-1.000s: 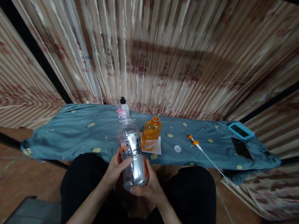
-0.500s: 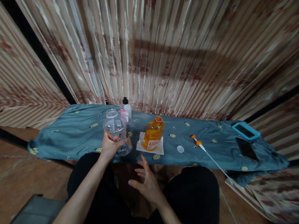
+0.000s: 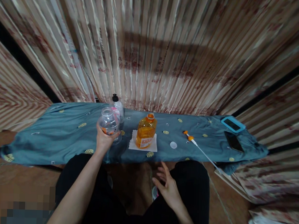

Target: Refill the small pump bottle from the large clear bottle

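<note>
My left hand is wrapped round a wide-necked clear plastic bottle, which stands nearly upright at the table's left part; its neck has no cap. Just behind it is a smaller clear bottle with a black top, partly covered by the held one. To the right, an open amber bottle stands on a white paper napkin. My right hand hovers over my right thigh in front of the table edge, fingers apart, holding nothing. Nearest to it on the table lies a small white disc.
An orange-and-white pump head lies on the blue-green tablecloth, its thin tube running past the front edge. At the right end lie a black phone and a light-blue-framed device. A striped curtain hangs behind.
The clear bottle in my left hand has gone from tilted to nearly upright. My right hand has drawn away to the right, from near the napkin to over my thigh. The view has shifted slightly.
</note>
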`<state>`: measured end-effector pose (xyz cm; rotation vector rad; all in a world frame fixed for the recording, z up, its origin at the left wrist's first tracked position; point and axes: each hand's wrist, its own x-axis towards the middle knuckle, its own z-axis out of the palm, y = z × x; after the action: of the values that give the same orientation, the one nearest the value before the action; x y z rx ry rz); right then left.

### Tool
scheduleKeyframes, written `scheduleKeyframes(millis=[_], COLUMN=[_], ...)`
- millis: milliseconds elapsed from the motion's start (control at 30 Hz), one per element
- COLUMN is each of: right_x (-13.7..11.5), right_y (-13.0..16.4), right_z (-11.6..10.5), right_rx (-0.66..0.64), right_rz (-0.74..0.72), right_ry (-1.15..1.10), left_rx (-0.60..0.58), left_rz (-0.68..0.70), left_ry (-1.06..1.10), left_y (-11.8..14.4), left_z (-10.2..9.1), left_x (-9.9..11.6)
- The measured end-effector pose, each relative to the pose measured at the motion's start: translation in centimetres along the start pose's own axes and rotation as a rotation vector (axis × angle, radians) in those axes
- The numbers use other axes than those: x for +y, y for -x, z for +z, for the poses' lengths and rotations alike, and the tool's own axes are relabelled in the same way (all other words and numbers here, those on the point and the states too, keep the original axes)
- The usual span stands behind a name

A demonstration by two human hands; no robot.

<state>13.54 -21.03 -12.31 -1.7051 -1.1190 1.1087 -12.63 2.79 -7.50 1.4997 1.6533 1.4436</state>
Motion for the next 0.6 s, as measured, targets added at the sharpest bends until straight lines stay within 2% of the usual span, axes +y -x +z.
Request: scheduleKeyframes(millis=[100,267,367,467,567,600], right_x=[0.2,0.0,-0.8,-2.1,-3.5,-3.9], right_y=[-1.4,-2.8,-3.8,-5.8,-8.6,-9.6], right_z=[-1.3,-3.2,-5.9,-10.4,-14.9,-16.1], right_rx=[0.097,0.152,0.198,0.348,0.362,0.359], right_rz=[-0.023,-0.069,-0.107,-0.136,0.031,0.067], right_ry=[0.059,0.161,0.249,0.604,1.135,1.185], left_rx=[0.005,-0.028,-0.005,0.041,0.08,0.079], left_rz=[-0.063,0.044,0.043,0.166,0.297,0.345], left_ry=[0.014,0.146,0.113,-0.021,-0.104,-0.13], left_y=[0.3,1.2,2.2,3.7,5.6,6.2], left_z=[-0.1,-0.5,-1.8,-3.8,-5.3,-5.5], left_x=[0.3,0.0,0.1,1.1,2.3,2.7])
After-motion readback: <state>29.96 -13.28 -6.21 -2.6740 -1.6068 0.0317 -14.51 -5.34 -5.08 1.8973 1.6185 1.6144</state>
